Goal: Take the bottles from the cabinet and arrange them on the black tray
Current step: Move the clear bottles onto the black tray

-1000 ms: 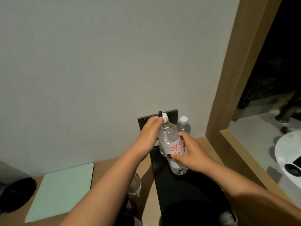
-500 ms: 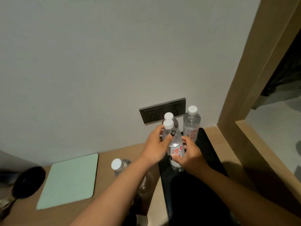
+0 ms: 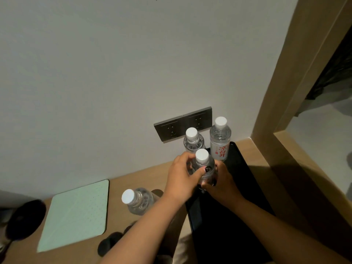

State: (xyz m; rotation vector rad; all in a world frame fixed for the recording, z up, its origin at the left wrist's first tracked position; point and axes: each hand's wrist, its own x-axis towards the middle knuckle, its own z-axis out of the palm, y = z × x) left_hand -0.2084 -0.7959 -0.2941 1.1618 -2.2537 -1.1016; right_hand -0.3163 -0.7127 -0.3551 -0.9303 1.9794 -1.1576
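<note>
Bottle, clear plastic, white cap (image 3: 202, 164): upright at the far left part of the black tray (image 3: 245, 180), held from both sides. Whether its base touches the tray cannot be told, as the hands cover it.

Left hand (image 3: 181, 180): fingers and thumb curled round the bottle's left side and shoulder, thumb with a dark painted nail lying across the front below the cap.

Right hand (image 3: 222, 184): fingers wrapped round the bottle's right side, lower down, touching the left hand's thumb area.

Second bottle (image 3: 193, 142): white cap, standing just behind the held one, at the tray's far left corner, close to the wall.

Third bottle (image 3: 220, 141): white cap, white label with red characters, upright at the tray's far edge, just beside the second bottle on its right.

Fourth bottle (image 3: 138, 201): white cap, standing on the wooden counter (image 3: 133, 180) off the tray, near its left edge, beside the left forearm.

Black tray: long, lying on the counter's right part, its far end near the wall.

Grey double socket plate (image 3: 171, 129): on the wall behind the bottles.

Pale green mat (image 3: 76, 214): flat on the counter's left part.

Dark round object (image 3: 24, 219): at the counter's left edge, not identifiable.
</note>
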